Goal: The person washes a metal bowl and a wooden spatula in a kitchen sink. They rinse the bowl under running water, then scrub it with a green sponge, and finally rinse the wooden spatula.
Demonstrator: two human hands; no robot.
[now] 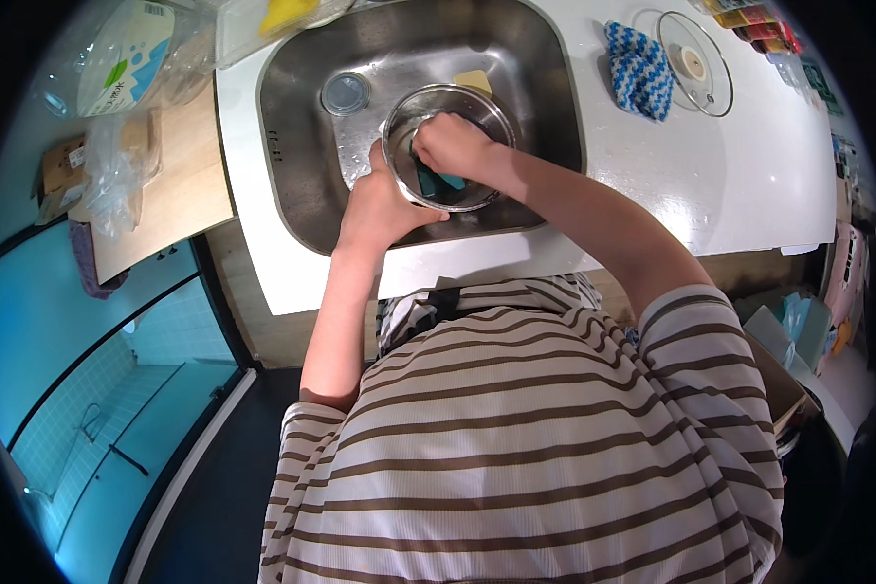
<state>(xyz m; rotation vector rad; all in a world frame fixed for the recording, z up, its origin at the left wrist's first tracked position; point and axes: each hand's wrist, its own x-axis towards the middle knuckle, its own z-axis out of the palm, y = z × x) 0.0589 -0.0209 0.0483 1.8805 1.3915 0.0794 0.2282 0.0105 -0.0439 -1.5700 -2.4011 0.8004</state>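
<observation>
A round metal pot is held over the stainless steel sink. My left hand grips its left side and lower rim, with the thumb along the near edge. Inside the pot, my right hand is closed on a dark green cloth or scouring pad, part of which lies against the pot's inner wall; the fingertips are hidden. A round drain strainer or lid sits at the sink's upper left. Just beyond the pot, a pale yellow sponge lies in the sink.
Right of the sink, a blue-and-white cloth lies beside a glass lid. Packets and bottles line the far right. A large plastic bottle and clear bags stand on the left wooden surface.
</observation>
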